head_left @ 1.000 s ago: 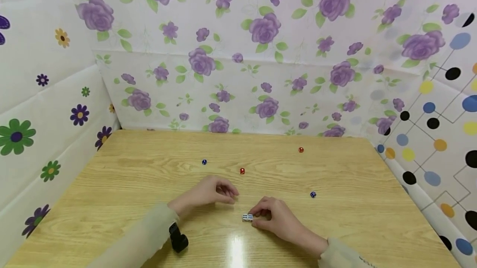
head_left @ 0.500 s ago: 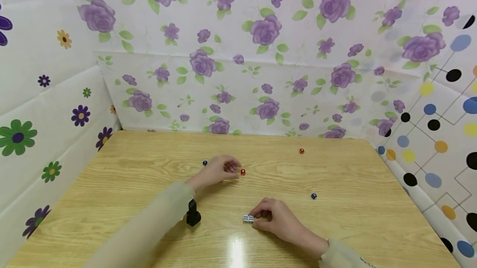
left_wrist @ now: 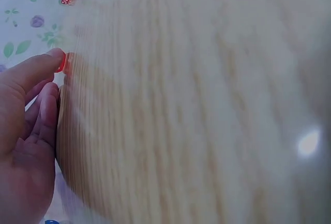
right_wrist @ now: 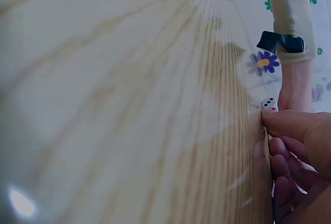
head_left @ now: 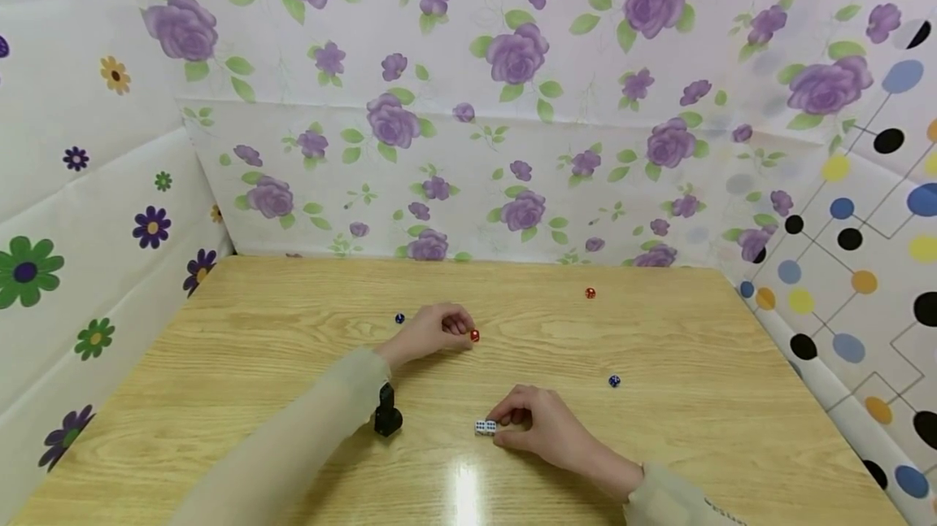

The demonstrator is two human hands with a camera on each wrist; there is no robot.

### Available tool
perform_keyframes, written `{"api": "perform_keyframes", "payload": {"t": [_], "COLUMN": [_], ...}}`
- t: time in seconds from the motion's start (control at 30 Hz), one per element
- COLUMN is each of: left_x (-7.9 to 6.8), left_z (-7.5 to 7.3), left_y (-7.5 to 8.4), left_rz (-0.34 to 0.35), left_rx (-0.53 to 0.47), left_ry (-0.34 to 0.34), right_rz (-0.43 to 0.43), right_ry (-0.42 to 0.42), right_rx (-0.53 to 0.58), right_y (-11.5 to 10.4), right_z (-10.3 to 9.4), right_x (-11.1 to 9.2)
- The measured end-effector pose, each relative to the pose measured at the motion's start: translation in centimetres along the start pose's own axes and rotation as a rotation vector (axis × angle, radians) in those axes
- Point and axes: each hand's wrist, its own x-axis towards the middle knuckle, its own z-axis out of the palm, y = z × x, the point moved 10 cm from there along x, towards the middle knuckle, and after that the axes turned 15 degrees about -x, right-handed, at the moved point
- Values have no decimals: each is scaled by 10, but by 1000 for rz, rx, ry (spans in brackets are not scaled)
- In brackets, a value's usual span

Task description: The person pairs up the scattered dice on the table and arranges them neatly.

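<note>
My left hand (head_left: 433, 332) reaches over the middle of the table, its thumb and fingertips pinching a small red die (head_left: 475, 336). In the left wrist view that red die (left_wrist: 62, 62) shows partly behind the thumb tip. Closer to me, two white dice sit side by side and touching, the left one (head_left: 480, 427) beside the right one (head_left: 490, 427). My right hand (head_left: 543, 428) rests on the table and pinches the right white die between thumb and finger. In the right wrist view a white die (right_wrist: 268, 103) peeks out past the thumb tip.
A blue die (head_left: 399, 319) lies just left of the left hand. Another blue die (head_left: 614, 381) is to the right, and a second red die (head_left: 590, 293) lies toward the back. The wooden table (head_left: 293, 290) meets patterned cloth walls at its back and sides.
My left hand has moved forward from near the white dice to the middle red die and taken hold of it. The right hand stays at the white dice.
</note>
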Motion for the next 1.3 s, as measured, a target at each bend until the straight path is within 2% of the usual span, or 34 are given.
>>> {"api": "perform_keyframes", "payload": {"t": [0.47, 0.77, 0.97, 1.3], "left_x": [-1, -3, -7, -25], "left_z": [1, 1, 4, 9], "left_y": [-2, -2, 5, 13], "left_rz": [-17, -19, -3, -1], "left_rx": [14, 57, 33, -20], "left_ry": [62, 39, 11, 32], "right_rz": [-1, 4, 7, 7], "right_ry": [-7, -19, -11, -9], "right_rx": [13, 28, 24, 11], "right_y": [1, -2, -2, 0], "right_z": [0, 1, -2, 0], "right_x": [0, 0, -1, 0]}}
